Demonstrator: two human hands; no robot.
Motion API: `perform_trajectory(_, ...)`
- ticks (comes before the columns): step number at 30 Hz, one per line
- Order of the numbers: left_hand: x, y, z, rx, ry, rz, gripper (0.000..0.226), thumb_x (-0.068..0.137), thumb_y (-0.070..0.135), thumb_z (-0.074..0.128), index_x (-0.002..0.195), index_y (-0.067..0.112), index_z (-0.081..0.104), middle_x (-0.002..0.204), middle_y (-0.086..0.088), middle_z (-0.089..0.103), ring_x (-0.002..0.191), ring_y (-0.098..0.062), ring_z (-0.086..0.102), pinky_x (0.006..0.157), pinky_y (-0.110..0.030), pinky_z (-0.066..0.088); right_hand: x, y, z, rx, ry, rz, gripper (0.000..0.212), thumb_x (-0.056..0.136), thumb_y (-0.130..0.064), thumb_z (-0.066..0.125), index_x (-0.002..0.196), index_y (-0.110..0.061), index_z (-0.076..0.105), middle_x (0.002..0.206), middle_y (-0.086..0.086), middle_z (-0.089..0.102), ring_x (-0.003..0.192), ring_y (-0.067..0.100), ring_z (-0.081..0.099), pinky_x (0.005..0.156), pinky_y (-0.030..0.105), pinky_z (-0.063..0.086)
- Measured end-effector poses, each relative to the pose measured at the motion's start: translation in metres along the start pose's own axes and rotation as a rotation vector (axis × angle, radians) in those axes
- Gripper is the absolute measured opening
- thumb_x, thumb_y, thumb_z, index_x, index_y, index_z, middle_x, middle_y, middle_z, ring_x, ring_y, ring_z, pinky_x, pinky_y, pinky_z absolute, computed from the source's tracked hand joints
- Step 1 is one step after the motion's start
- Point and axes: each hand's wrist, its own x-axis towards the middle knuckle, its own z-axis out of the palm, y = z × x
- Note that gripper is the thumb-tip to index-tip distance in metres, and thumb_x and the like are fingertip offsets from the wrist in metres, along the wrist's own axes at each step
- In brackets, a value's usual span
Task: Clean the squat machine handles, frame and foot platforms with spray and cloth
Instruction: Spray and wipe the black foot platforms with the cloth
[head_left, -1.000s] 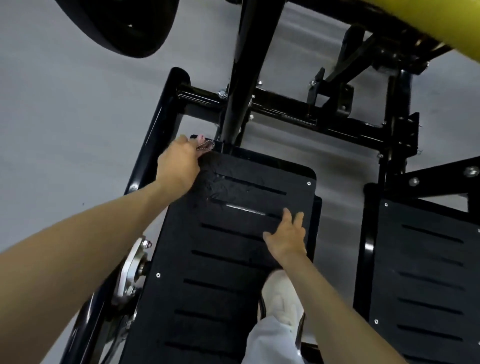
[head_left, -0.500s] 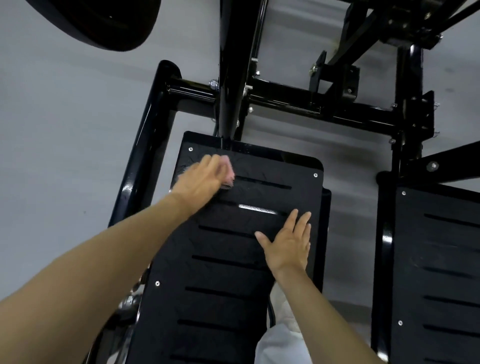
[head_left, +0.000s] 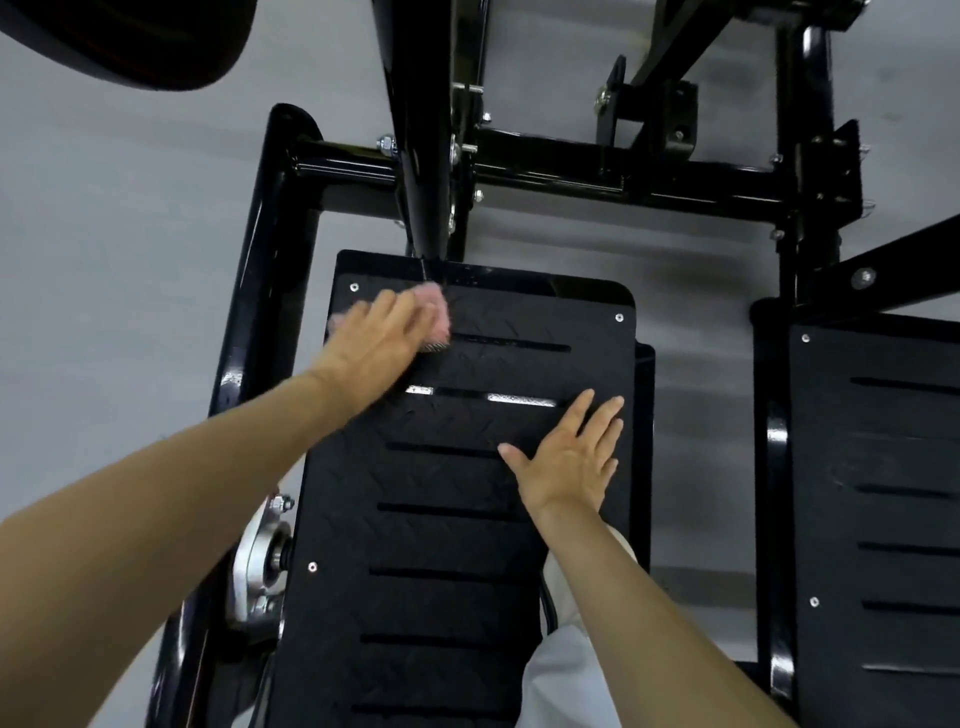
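Pink cloth (head_left: 437, 314) sits under the fingers (head_left: 400, 312) of our left hand (head_left: 382, 338), which lie fairly straight and blurred, pressing it onto the far left corner of the black foot platform (head_left: 441, 519); our right hand (head_left: 569, 460) rests flat, fingers spread, near the platform's right edge.

The left arm is slanting in from 8 o'clock, its blurred left hand (head_left: 384, 332) lying with fingers mostly straight over a pink cloth (head_left: 439, 312). The right arm is slanting in from 5 o'clock, and the right hand (head_left: 566, 462) is lying palm down, fingers spread toward 1 o'clock.
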Motion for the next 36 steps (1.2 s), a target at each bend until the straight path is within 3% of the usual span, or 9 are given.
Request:
perform_trajectory(5,-0.004,-0.018,0.002,-0.229,-0.044,-0.541,0.057,0.085,-0.008,0.05,0.138,-0.006,0.028,0.127,-0.027,0.036,0.109,-0.038,0.04,0.078,-0.043,0.049,0.004,0.012,-0.002,-0.027,-0.053,0.041,0.124,0.078,-0.048,0.072,0.147,-0.009,-0.023,0.152,0.017,-0.032,0.145,0.035,-0.018,0.117,0.05,0.01)
perform_trajectory(10,-0.004,0.018,0.002,-0.183,-0.007,-0.044,0.077,0.081,-0.006,0.053,0.147,0.004,0.015,0.141,-0.016,0.022,0.117,-0.029,0.034,0.093,-0.039,0.042,0.007,0.019,-0.001,-0.023,-0.1,0.051,0.127,0.077,-0.046,0.074,0.146,-0.009,-0.025,0.153,0.014,-0.032,0.144,0.035,-0.02,0.117,0.05,0.012)
perform_trajectory(13,0.001,-0.001,0.0,0.108,-0.021,0.221,0.078,0.087,0.0,0.052,0.15,0.002,0.005,0.139,-0.016,0.023,0.119,-0.028,0.036,0.097,-0.039,0.043,0.008,0.023,0.002,-0.016,-0.093,0.025,0.126,0.077,-0.047,0.073,0.147,-0.009,-0.025,0.153,0.013,-0.031,0.144,0.035,-0.02,0.117,0.05,0.014)
perform_trajectory(16,0.003,-0.018,0.001,0.181,0.006,-0.041,0.074,0.085,0.002,0.056,0.146,0.0,0.015,0.13,-0.019,0.033,0.112,-0.032,0.042,0.087,-0.04,0.048,0.009,0.023,0.005,0.007,-0.082,0.02,0.125,0.077,-0.044,0.074,0.147,-0.009,-0.024,0.153,0.014,-0.031,0.143,0.035,-0.022,0.115,0.053,0.013)
perform_trajectory(20,0.01,0.024,-0.008,-0.22,-0.059,-0.335,0.051,0.092,0.008,0.044,0.141,0.009,0.029,0.131,-0.017,0.037,0.113,-0.032,0.04,0.086,-0.045,0.045,0.012,0.017,0.005,0.004,-0.087,0.052,0.126,0.076,-0.039,0.076,0.147,-0.009,-0.024,0.153,0.014,-0.031,0.143,0.036,-0.021,0.114,0.054,0.016)
perform_trajectory(22,0.013,0.054,-0.017,-0.322,-0.022,-0.112,0.043,0.094,0.014,0.039,0.137,0.017,0.036,0.133,-0.01,0.037,0.112,-0.029,0.039,0.091,-0.048,0.041,0.013,0.014,0.004,-0.008,-0.089,0.077,0.127,0.075,-0.038,0.077,0.147,-0.009,-0.024,0.153,0.014,-0.031,0.144,0.036,-0.02,0.114,0.053,0.021)
perform_trajectory(26,0.023,0.062,-0.027,-0.025,0.008,0.351,0.077,0.086,0.002,0.052,0.149,0.006,0.008,0.14,-0.016,0.024,0.117,-0.03,0.036,0.098,-0.043,0.041,0.016,0.01,0.003,-0.027,-0.11,0.108,0.129,0.074,-0.038,0.077,0.146,-0.008,-0.025,0.152,0.015,-0.032,0.144,0.037,-0.019,0.114,0.051,0.026)
perform_trajectory(32,0.028,0.051,-0.024,-0.143,0.014,-0.188,0.073,0.084,-0.001,0.053,0.147,0.016,0.021,0.132,-0.019,0.032,0.114,-0.033,0.038,0.093,-0.043,0.044,0.016,0.013,0.005,-0.043,-0.101,0.082,0.128,0.075,-0.04,0.076,0.146,-0.006,-0.025,0.152,0.017,-0.031,0.143,0.038,-0.019,0.114,0.052,0.025)
perform_trajectory(36,0.034,0.095,-0.03,-0.254,-0.046,0.216,0.06,0.09,0.007,0.034,0.148,0.016,0.019,0.138,-0.015,0.027,0.117,-0.03,0.034,0.093,-0.04,0.039,0.016,0.013,0.006,-0.053,-0.09,0.086,0.128,0.075,-0.042,0.076,0.146,-0.007,-0.024,0.153,0.015,-0.03,0.144,0.037,-0.019,0.114,0.051,0.026)
